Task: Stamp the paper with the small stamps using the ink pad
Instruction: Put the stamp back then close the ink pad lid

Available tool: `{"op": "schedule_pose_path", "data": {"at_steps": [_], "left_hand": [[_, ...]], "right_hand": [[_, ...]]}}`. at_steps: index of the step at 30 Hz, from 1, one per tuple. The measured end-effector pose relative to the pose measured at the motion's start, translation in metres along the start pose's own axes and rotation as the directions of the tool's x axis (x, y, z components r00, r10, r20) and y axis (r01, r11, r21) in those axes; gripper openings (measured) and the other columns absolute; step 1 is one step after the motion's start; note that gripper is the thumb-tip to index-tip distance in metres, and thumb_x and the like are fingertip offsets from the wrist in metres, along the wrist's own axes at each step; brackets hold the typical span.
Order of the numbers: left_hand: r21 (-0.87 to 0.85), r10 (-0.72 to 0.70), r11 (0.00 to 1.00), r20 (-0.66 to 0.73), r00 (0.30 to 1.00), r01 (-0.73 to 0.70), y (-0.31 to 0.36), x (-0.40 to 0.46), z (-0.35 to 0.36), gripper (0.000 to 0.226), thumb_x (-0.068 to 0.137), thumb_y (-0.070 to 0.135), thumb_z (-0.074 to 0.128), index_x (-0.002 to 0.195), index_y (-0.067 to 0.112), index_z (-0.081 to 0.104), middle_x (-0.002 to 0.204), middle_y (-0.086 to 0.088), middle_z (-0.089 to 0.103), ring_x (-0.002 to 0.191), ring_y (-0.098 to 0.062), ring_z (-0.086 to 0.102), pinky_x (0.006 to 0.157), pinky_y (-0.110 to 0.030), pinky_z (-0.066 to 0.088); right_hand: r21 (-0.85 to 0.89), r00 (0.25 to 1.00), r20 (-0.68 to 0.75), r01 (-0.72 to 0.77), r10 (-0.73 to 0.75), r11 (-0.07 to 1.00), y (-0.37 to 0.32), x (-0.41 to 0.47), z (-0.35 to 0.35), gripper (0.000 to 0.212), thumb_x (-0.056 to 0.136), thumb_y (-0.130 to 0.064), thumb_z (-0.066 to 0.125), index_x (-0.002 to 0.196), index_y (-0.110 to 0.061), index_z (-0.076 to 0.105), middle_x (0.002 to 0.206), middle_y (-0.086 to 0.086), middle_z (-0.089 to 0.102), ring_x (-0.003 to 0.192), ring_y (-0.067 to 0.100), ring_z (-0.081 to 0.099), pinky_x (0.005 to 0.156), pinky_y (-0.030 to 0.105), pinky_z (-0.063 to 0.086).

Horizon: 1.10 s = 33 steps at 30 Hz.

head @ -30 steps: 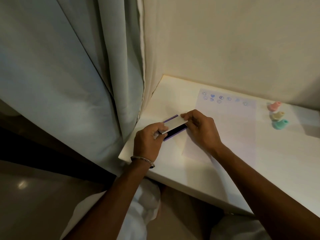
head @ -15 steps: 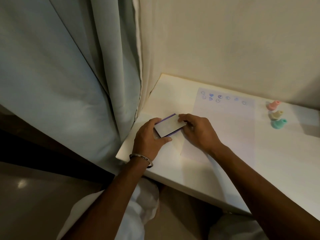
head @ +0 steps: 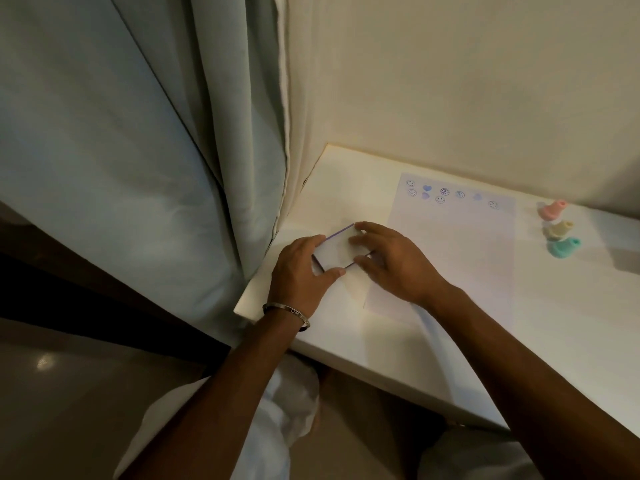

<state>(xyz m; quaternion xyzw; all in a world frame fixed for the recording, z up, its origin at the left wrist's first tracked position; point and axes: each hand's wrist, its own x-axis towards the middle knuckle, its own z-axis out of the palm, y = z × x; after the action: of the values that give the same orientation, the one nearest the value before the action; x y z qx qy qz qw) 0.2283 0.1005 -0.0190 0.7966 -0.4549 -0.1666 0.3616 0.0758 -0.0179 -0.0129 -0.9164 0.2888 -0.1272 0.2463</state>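
While the flat white rectangular ink pad case with a purple edge (head: pixel 337 249) lies closed on the white desk (head: pixel 519 323), just left of the pale stamped paper sheet (head: pixel 450 247), the left hand (head: pixel 299 271) and right hand (head: pixel 391 261) both grasp it. Three small pastel stamps (head: pixel 557 230) stand just right of the sheet.

Bare forearms — a thin metal bangle (head: pixel 286 310) on the left wrist

Closed ink pad (head: pixel 337 249) left of stamped paper (head: pixel 450 244); 3 small stamps (head: pixel 557 230) at right.
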Motion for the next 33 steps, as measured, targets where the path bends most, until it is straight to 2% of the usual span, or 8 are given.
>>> {"op": "schedule_pose_path", "data": {"at_steps": [4, 8, 14, 17, 20, 23, 28, 33], "left_hand": [[0.037, -0.012, 0.999, 0.013, 1.000, 0.011, 0.005, -0.001, 0.000, 0.073, 0.072, 0.043, 0.077, 0.134, 0.017, 0.048, 0.133, -0.005, 0.055, 0.121, -0.020, 0.051, 0.097, -0.031, 0.046], [0.106, -0.054, 0.993, 0.005, 0.999, 0.053, 0.006, -0.005, -0.002, 0.084, 0.069, 0.048, 0.077, 0.139, 0.019, 0.042, 0.137, -0.006, 0.049, 0.126, -0.022, 0.045, 0.099, -0.037, 0.044], [-0.001, -0.115, 0.993, -0.008, 0.993, 0.115, 0.007, 0.000, -0.006, 0.076, 0.069, 0.031, 0.082, 0.135, 0.016, 0.048, 0.133, -0.006, 0.056, 0.122, -0.023, 0.052, 0.099, -0.041, 0.049], [-0.049, -0.127, 0.991, -0.004, 0.992, 0.126, 0.008, 0.001, -0.008, 0.074, 0.070, 0.027, 0.082, 0.135, 0.016, 0.047, 0.134, -0.007, 0.056, 0.121, -0.024, 0.053, 0.097, -0.042, 0.051], [-0.038, -0.098, 0.994, 0.058, 0.993, 0.100, 0.008, 0.003, -0.009, 0.074, 0.072, 0.024, 0.081, 0.137, 0.013, 0.045, 0.136, -0.008, 0.054, 0.124, -0.025, 0.052, 0.099, -0.043, 0.050], [-0.038, -0.084, 0.995, 0.095, 0.992, 0.088, 0.007, 0.006, -0.013, 0.067, 0.075, 0.016, 0.078, 0.135, 0.010, 0.048, 0.136, -0.009, 0.054, 0.123, -0.025, 0.052, 0.100, -0.043, 0.049], [-0.030, -0.080, 0.996, 0.101, 0.992, 0.083, 0.007, 0.010, -0.017, 0.064, 0.074, 0.013, 0.078, 0.132, 0.011, 0.051, 0.131, -0.008, 0.056, 0.116, -0.025, 0.055, 0.095, -0.034, 0.051], [0.009, -0.075, 0.997, 0.117, 0.990, 0.074, 0.004, 0.015, -0.019, 0.067, 0.074, 0.014, 0.079, 0.134, 0.014, 0.049, 0.135, -0.006, 0.054, 0.119, -0.026, 0.052, 0.098, -0.039, 0.048]], "right_hand": [[0.009, 1.000, -0.027, -0.002, 0.002, 1.000, 0.000, 0.001, 0.004, 0.032, 0.090, -0.020, 0.068, 0.121, -0.013, 0.064, 0.147, 0.008, 0.049, 0.114, 0.026, 0.057, 0.092, 0.033, 0.049], [0.036, 0.999, -0.039, 0.009, -0.007, 0.999, 0.001, 0.000, 0.006, 0.050, 0.087, -0.025, 0.074, 0.130, -0.010, 0.054, 0.133, 0.005, 0.059, 0.099, 0.025, 0.057, 0.089, 0.035, 0.048], [0.048, 0.999, -0.051, -0.007, 0.009, 0.999, 0.003, 0.003, 0.010, 0.054, 0.083, -0.027, 0.078, 0.130, -0.013, 0.055, 0.132, 0.004, 0.058, 0.099, 0.019, 0.057, 0.084, 0.020, 0.041], [0.078, 0.999, -0.046, -0.025, 0.029, 0.997, 0.004, 0.007, 0.010, 0.064, 0.081, -0.027, 0.079, 0.138, -0.013, 0.051, 0.134, 0.004, 0.056, 0.081, 0.006, 0.051, 0.072, 0.006, 0.038], [0.086, 0.999, -0.018, -0.034, 0.036, 0.996, 0.004, 0.009, 0.011, 0.071, 0.083, -0.029, 0.078, 0.145, -0.020, 0.044, 0.146, 0.001, 0.048, 0.073, 0.002, 0.049, 0.065, 0.003, 0.037], [0.079, 1.000, -0.002, -0.030, 0.030, 0.996, 0.004, 0.009, 0.012, 0.071, 0.084, -0.030, 0.076, 0.146, -0.023, 0.041, 0.144, 0.000, 0.050, 0.087, 0.004, 0.049, 0.072, 0.006, 0.035], [-0.031, 0.999, 0.019, 0.028, -0.027, 0.999, 0.004, 0.012, 0.011, 0.072, 0.085, -0.035, 0.074, 0.146, -0.016, 0.042, 0.138, 0.008, 0.052, 0.115, 0.026, 0.051, 0.096, 0.030, 0.041], [-0.166, 0.999, 0.039, 0.043, -0.037, 0.985, 0.002, 0.017, 0.008, 0.071, 0.085, -0.041, 0.072, 0.146, -0.020, 0.041, 0.135, 0.006, 0.051, 0.113, 0.028, 0.047, 0.088, 0.039, 0.042]]}}
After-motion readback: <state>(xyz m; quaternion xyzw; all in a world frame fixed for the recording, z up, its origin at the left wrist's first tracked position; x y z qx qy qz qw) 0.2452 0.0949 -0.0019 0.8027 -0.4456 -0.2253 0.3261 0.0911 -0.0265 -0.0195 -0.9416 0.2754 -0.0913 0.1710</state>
